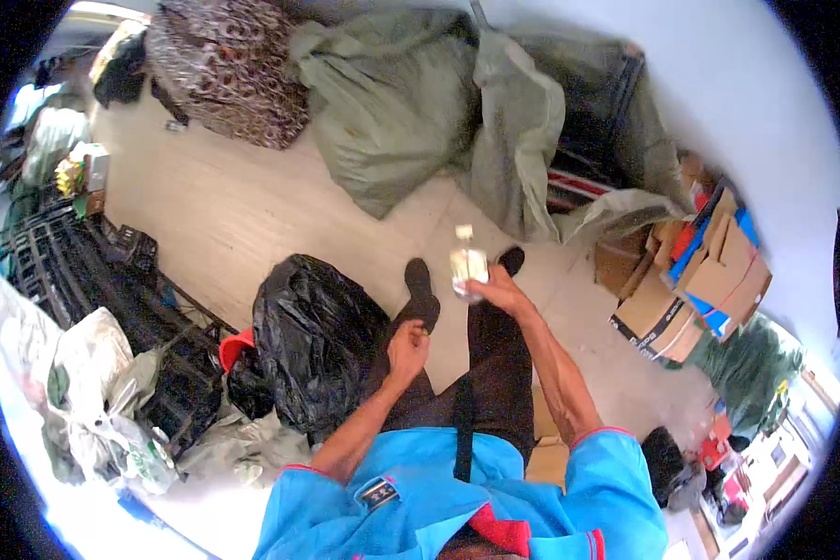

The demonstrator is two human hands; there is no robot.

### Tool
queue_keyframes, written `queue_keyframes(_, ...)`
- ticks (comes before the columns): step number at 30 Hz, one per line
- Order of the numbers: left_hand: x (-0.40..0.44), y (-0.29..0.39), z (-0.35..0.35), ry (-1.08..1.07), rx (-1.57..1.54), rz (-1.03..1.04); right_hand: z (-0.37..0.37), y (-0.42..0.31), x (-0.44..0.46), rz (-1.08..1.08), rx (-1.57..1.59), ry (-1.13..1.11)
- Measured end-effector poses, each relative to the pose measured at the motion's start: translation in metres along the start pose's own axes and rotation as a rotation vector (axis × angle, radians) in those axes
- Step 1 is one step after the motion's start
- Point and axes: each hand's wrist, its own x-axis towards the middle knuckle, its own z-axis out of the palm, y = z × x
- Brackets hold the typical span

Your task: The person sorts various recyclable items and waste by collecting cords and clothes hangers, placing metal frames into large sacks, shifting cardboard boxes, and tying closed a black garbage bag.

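Observation:
My right hand (502, 289) is wrapped round the lower part of a small clear bottle (464, 263) with a pale label and a light-coloured top. The bottle is nearly upright in the picture, above the floor between my shoes. My left hand (408, 350) is in front of my left thigh, apart from the bottle, its fingers curled in. Whether anything small is inside those fingers is hidden. Closest to my left hand is a full black plastic bag (313, 341) on the floor.
Large green sacks (392, 103) and a patterned bundle (224, 70) lie ahead. Flattened cardboard boxes (728, 271) lean at the right. Black crates (84, 289) and whitish plastic bags (93, 364) crowd the left. A red rounded object (236, 348) shows beside the black bag.

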Motion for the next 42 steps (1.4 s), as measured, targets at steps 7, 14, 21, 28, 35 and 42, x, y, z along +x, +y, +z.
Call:
queue_keyframes(7, 0.021, 0.052, -0.018, -0.241, -0.507, -0.135, 0.026, -0.036, -0.08, -0.089, -0.195, -0.101)
queue_keyframes(14, -0.011, 0.127, -0.068, -0.287, -0.465, -0.02, 0.074, -0.112, -0.128, 0.058, -0.233, -0.236)
queue_keyframes(21, -0.037, 0.149, -0.095, -0.333, -0.549, 0.011, 0.082, -0.149, -0.147, -0.064, -0.505, -0.268)
queue_keyframes(28, -0.061, 0.161, -0.038, -0.397, -0.79, -0.09, 0.026, -0.086, -0.192, -0.323, -0.279, -0.063)
queue_keyframes(35, -0.108, 0.228, -0.005, -0.58, -0.517, -0.094, -0.012, -0.032, -0.237, -0.212, -0.043, -0.031)
queue_keyframes(42, -0.083, 0.27, 0.074, -0.887, -0.113, -0.045, -0.052, 0.056, -0.35, -0.087, 0.781, 0.618)
